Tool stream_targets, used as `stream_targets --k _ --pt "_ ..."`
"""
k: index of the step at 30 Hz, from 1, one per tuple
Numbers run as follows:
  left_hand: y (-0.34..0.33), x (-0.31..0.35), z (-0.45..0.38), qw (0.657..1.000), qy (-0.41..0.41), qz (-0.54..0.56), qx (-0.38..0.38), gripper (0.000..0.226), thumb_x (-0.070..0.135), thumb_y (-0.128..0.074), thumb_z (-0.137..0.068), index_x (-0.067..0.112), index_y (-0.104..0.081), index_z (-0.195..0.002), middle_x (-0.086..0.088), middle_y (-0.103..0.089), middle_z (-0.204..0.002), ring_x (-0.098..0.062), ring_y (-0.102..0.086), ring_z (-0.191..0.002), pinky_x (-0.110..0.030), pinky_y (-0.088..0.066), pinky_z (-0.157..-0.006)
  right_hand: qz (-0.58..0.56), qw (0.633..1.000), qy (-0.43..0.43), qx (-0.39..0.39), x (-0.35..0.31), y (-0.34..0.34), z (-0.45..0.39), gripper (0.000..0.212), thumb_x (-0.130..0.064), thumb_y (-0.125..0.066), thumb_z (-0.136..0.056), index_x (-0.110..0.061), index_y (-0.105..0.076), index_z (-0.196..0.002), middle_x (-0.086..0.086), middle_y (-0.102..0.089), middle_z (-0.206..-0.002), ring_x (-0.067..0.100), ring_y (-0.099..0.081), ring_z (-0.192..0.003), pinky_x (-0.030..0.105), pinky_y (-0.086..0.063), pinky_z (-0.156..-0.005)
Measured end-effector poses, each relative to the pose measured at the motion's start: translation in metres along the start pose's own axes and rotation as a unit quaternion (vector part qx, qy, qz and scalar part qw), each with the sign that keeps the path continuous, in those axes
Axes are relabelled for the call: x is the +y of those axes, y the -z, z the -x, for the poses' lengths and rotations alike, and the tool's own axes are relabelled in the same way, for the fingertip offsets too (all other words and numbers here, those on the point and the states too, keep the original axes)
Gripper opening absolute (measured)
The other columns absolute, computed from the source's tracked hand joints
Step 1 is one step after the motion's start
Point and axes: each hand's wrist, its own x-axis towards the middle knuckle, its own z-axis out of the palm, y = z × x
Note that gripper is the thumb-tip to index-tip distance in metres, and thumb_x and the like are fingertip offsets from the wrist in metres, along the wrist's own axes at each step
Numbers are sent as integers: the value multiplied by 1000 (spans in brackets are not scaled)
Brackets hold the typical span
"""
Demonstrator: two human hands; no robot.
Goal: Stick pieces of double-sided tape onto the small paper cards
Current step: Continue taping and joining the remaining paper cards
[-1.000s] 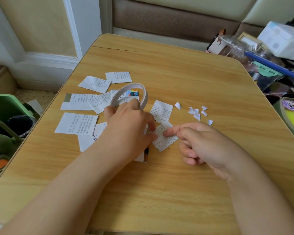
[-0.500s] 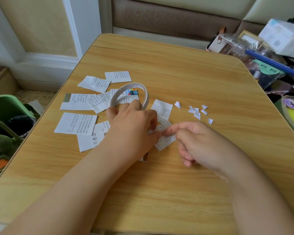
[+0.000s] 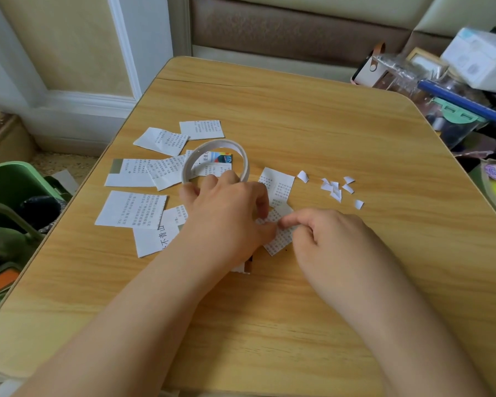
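Papery white tape ring (image 3: 216, 161) in left hand (image 3: 226, 216), printed card (image 3: 278, 236), woodgrain table (image 3: 327, 133)

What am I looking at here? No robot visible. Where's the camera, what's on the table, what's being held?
No machine: a person's two bare hands, filmed by one wide-angle camera worn on the head, looking down. The left hand grips a white ring, the roll of double-sided tape. The right hand pinches at a small printed card lying between the hands. On the wooden table lie more printed paper cards to the left and tiny white scraps to the right, perhaps peeled tape backing.
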Motion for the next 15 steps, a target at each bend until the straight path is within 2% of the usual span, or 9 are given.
stream_targets --k 3,6,10,12,14,15 --pt "1 1 1 1000 -1 0 -2 19 51 -61 -78 36 -49 -80 12 -27 -77 -17 -33 -95 -41 -20 -93 58 998 -6 6 -8 -2 2 36 -24 -31 -95 -35 -58 -117 -6 -64 -92 21 -59 -86 29 -45 -68" --pt "1 1 1 1000 -1 0 -2 18 50 -61 -78 36 -49 -80 12 -27 -76 -16 -31 -94 -42 -20 -94 117 993 -7 12 -12 -5 5 33 -26 -30 -97 -32 -57 -115 -6 -62 -101 23 -59 -93 29 -37 -66" --pt "0 1 0 1000 -1 3 -3 19 50 -62 -78 36 -49 -81 13 -26 -76 -17 -31 -94 -42 -20 -95 162 987 -14 3 -16 -7 8 32 -26 -31 -98 -33 -55 -118 -7 -61 -100 23 -57 -87 28 -31 -59" --pt "0 1 0 1000 -2 1 -1 20 52 -62 -78 36 -49 -81 13 -26 -77 -16 -30 -93 -41 -20 -94 183 983 -19 -8 -20 -8 9 29 -22 -34 -97 -32 -53 -116 -8 -56 -88 23 -45 -72 26 -24 -48" --pt "0 1 0 1000 -3 2 0 21 53 -62 -79 36 -49 -81 13 -27 -77 -16 -29 -93 -41 -20 -93 195 980 -27 -21 -23 -11 10 23 -19 -35 -96 -30 -52 -108 -9 -45 -72 22 -34 -65 24 -17 -45" --pt "0 1 1 1000 -3 2 0 21 53 -62 -79 36 -49 -81 13 -27 -76 -16 -29 -93 -41 -20 -93 192 981 -30 -24 -24 -12 10 19 -18 -34 -96 -28 -49 -103 -9 -44 -72 23 -34 -64 24 -16 -45"
